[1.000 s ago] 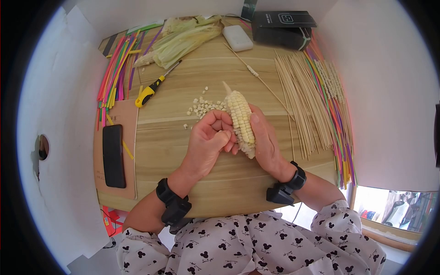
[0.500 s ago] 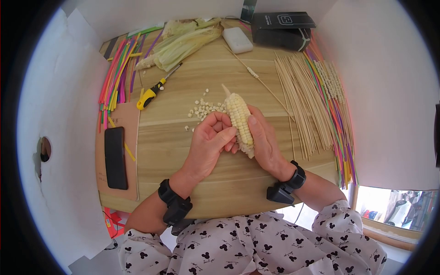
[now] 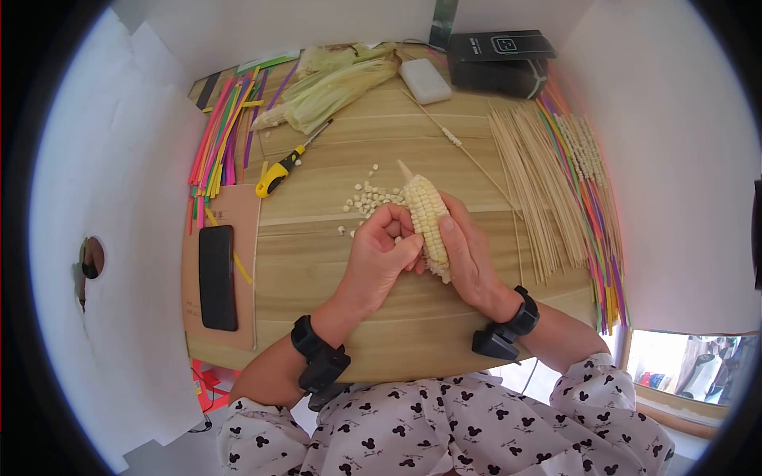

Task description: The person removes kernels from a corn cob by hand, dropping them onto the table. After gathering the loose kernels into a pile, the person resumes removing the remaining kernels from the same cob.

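An ear of corn point(image 3: 427, 216) with pale yellow kernels is held tilted above the table, its narrow pointed end away from me. My right hand point(image 3: 470, 258) is closed along its right side, thumb lying on the kernels. My left hand point(image 3: 379, 255) is curled at its left side, with the thumb and fingers pressed against the edge of the kernels; whether a loose kernel is between them is hidden. Several loose corn kernels point(image 3: 371, 198) lie on the wooden table just beyond my left hand.
Left: colored strips point(image 3: 225, 135), a yellow-black screwdriver point(image 3: 275, 176), and a black phone point(image 3: 217, 278) on a brown notebook point(image 3: 246, 305). Back: corn husks point(image 3: 337, 91), a white case point(image 3: 425, 82), a black box point(image 3: 500, 67). Right: thin wooden sticks point(image 3: 540, 190) and threaded kernels point(image 3: 583, 151).
The whole view has shifted slightly, so everything appears a little further right and lower. Both hands keep nearly the same hold on the ear of corn.
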A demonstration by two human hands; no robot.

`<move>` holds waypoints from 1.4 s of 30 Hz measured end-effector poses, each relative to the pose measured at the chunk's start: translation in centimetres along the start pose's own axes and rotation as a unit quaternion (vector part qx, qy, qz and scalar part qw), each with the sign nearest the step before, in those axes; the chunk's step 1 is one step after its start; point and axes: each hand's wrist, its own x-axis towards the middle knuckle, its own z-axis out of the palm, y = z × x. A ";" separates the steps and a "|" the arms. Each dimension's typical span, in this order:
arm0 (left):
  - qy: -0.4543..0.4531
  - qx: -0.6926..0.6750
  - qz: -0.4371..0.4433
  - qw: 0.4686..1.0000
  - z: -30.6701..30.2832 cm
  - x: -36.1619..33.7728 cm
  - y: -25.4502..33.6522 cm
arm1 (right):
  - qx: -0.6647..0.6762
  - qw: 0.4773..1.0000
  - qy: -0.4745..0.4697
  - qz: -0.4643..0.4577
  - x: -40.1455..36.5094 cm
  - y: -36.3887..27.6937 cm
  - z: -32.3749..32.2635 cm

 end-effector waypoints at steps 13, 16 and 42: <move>-0.002 -0.027 -0.012 1.000 -0.3 0.2 0.0 | 0.041 0.998 -0.009 0.052 0.2 -0.3 -0.4; -0.005 -0.034 -0.013 0.999 -0.2 0.2 0.2 | 0.023 0.999 -0.003 0.045 0.2 -0.1 -0.5; -0.005 -0.013 -0.006 1.000 -0.5 0.2 0.4 | -0.018 1.000 -0.014 -0.014 -0.3 -0.3 0.1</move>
